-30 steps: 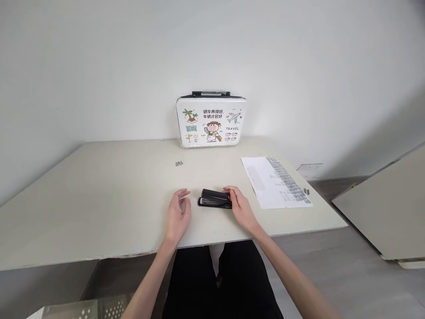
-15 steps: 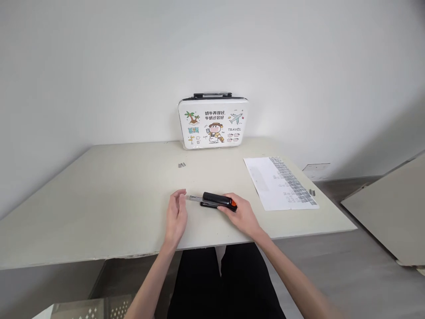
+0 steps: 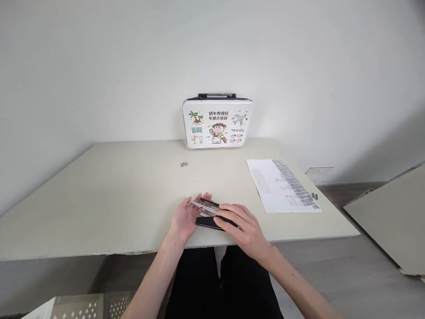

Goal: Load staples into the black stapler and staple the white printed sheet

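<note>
Over the front of the table, my right hand (image 3: 248, 229) grips a black stapler (image 3: 208, 223) by its rear end, fingers over the top. The stapler's parts are spread apart, with the silver metal magazine showing between the black arms. My left hand (image 3: 185, 219) lies palm up with its fingers stretched out, under and beside the stapler's front end. The tip of the metal piece is close to my left thumb; I cannot tell whether they touch. Whether anything small lies in the left palm is not visible.
Small grey staple strips (image 3: 183, 164) lie mid-table. A printed sheet of paper (image 3: 267, 184) is at the right, with more grey strips (image 3: 314, 196) by its edge. A white cartoon-printed case (image 3: 217, 124) stands against the wall. Below left is a perforated bin (image 3: 79, 308).
My right hand has turned the stapler over and brought it towards the left hand. My left hand has rolled palm up beneath its front end. The view has shifted slightly.
</note>
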Motion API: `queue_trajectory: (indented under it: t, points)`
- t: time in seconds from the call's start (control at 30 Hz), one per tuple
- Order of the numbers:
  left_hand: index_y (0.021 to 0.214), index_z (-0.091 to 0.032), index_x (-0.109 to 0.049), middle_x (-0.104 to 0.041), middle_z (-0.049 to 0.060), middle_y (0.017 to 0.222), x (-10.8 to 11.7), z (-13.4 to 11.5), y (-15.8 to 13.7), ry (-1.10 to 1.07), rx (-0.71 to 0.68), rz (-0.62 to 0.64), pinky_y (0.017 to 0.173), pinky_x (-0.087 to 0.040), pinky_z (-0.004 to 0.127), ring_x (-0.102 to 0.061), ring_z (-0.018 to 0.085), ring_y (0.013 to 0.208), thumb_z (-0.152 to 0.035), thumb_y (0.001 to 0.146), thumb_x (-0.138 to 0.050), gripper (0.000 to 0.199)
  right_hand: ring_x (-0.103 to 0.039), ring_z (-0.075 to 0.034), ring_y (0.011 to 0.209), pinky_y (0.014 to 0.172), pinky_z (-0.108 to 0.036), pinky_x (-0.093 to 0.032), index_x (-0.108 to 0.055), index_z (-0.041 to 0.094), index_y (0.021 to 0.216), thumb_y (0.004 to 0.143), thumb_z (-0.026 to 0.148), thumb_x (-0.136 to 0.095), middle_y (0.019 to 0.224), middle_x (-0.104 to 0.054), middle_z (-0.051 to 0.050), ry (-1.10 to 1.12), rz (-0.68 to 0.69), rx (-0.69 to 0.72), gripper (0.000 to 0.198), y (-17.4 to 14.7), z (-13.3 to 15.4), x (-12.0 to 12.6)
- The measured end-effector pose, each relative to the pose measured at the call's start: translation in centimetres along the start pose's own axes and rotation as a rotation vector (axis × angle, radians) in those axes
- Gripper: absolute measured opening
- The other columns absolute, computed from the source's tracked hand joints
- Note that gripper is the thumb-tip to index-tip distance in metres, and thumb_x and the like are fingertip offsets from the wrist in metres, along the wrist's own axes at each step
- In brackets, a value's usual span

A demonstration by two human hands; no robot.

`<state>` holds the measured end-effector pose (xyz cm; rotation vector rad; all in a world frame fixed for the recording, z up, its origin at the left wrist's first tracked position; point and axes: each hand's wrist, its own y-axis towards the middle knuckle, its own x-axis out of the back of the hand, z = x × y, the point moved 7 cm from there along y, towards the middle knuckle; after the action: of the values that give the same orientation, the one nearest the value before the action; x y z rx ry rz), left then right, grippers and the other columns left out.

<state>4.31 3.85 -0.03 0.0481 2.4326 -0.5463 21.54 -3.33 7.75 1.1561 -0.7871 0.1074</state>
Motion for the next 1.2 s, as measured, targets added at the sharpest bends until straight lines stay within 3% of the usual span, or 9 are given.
queue_trajectory:
  t: [0.13,0.23,0.33,0.43,0.6,0.8,0.93,1.03,1.2]
  points:
    - [0.097,-0.018,-0.071,-0.073,0.014,0.129,0.1,-0.2,-0.5,0.039,0.001,-0.040,0.107,-0.055,0.046,-0.064,0.031,0.130,-0.030,0.094,-0.052,0.022,-0.069,-0.024,0.124,0.093,-0.045,-0.061,-0.068,0.033,0.128,0.100,0.005,-0.058,0.122,-0.078,-0.004,-0.026,0.011,-0.016,0.041,-0.4,-0.3,0.2]
    - [0.093,-0.019,-0.071,-0.075,0.014,0.116,0.6,-0.4,-0.7,0.020,-0.016,-0.117,0.100,-0.057,0.043,-0.071,0.027,0.111,-0.026,0.094,-0.053,0.020,-0.069,-0.025,0.124,0.093,-0.047,-0.062,-0.067,0.035,0.131,0.099,0.001,-0.054,0.120,-0.078,-0.004,0.021,-0.043,-0.069,0.049,-0.5,-0.6,0.9]
    - [0.088,-0.019,-0.069,-0.069,0.009,0.094,1.2,-1.4,-1.3,0.057,-0.164,-0.184,0.089,-0.057,0.038,-0.067,0.020,0.085,-0.025,0.093,-0.057,0.015,-0.068,-0.026,0.123,0.095,-0.051,-0.062,-0.067,0.035,0.132,0.095,-0.002,-0.049,0.118,-0.077,-0.004,0.130,-0.136,-0.201,0.055,-0.7,-1.3,1.7]
    - [0.099,-0.021,-0.071,-0.054,0.001,0.078,1.2,-2.4,-2.5,0.268,-0.338,-0.204,0.073,-0.050,0.031,-0.051,0.015,0.069,-0.030,0.092,-0.062,0.015,-0.068,-0.028,0.120,0.095,-0.053,-0.062,-0.070,0.034,0.127,0.093,0.004,-0.055,0.118,-0.076,-0.006,0.230,-0.199,-0.379,0.048,-1.3,-2.5,2.0]
    - [0.126,-0.031,-0.070,-0.042,-0.002,0.080,0.1,-2.5,-3.8,0.658,-0.449,-0.214,0.071,-0.041,0.028,-0.041,0.016,0.071,-0.032,0.087,-0.064,0.039,-0.069,-0.027,0.119,0.098,-0.050,-0.061,-0.072,0.031,0.117,0.092,0.011,-0.061,0.119,-0.075,-0.007,0.301,-0.224,-0.530,0.034,-2.2,-3.7,1.3]
    - [0.134,-0.030,-0.071,-0.041,-0.001,0.081,-2.2,-2.1,-4.2,0.853,-0.549,-0.040,0.073,-0.043,0.030,-0.043,0.018,0.074,-0.031,0.084,-0.067,0.050,-0.068,-0.031,0.119,0.101,-0.051,-0.056,-0.072,0.029,0.114,0.093,0.031,-0.070,0.122,-0.075,-0.009,0.362,-0.190,-0.728,0.022,-2.0,-5.0,-1.0]
    - [0.133,-0.029,-0.069,-0.039,-0.004,0.079,0.3,-3.0,-3.8,0.677,-0.505,-0.158,0.068,-0.041,0.027,-0.040,0.014,0.067,-0.026,0.080,-0.068,0.053,-0.071,-0.030,0.106,0.093,-0.044,-0.056,-0.072,0.027,0.110,0.089,0.044,-0.075,0.113,-0.078,-0.007,0.428,-0.137,-0.864,0.027,-0.4,-6.9,-3.8]
    - [0.120,-0.024,-0.070,-0.040,-0.004,0.078,3.5,-3.6,-3.3,0.290,-0.432,-0.281,0.067,-0.043,0.025,-0.040,0.012,0.066,-0.026,0.082,-0.070,0.038,-0.071,-0.028,0.097,0.087,-0.040,-0.056,-0.071,0.026,0.106,0.086,0.047,-0.075,0.106,-0.079,-0.006,0.463,-0.081,-0.892,0.029,1.7,-9.1,-7.2]
    - [0.104,-0.020,-0.066,-0.047,-0.001,0.080,5.6,-3.5,-2.8,-0.165,-0.369,-0.223,0.063,-0.048,0.023,-0.045,0.010,0.063,-0.024,0.084,-0.068,0.021,-0.070,-0.025,0.094,0.089,-0.038,-0.054,-0.069,0.025,0.103,0.084,0.046,-0.074,0.102,-0.078,-0.003,0.432,0.005,-0.821,0.029,6.4,-12.6,-14.4]
